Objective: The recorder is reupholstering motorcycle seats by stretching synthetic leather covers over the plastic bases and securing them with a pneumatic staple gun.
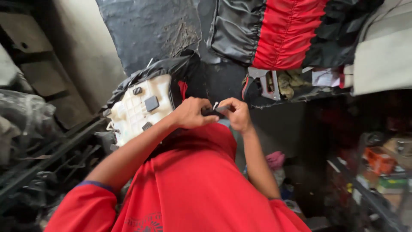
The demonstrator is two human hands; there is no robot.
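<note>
Just above the person's red shirt [193, 180], both hands meet at chest height over a small dark object [211, 111], too small and too covered to name; a pale sliver [215, 105] sticks up from it. The left hand [192, 113] has its fingers curled tight around the near end of the piece, and the right hand [236, 112] pinches the other end between thumb and fingertips, so both hands are grasping the same thing.

Tucked under the left forearm lies an upturned seat base [139, 107], its cream plastic underside showing dark rubber pads, with black vinyl cover [167, 66] wrapped round the far edge only. I judge the covering work partly done: the cover sits on the far rim, but most of the underside is bare.

Further off, a red and black pleated seat cover [283, 32] lies folded, with a metal tool [268, 81], perhaps a stapler, just below it.
</note>
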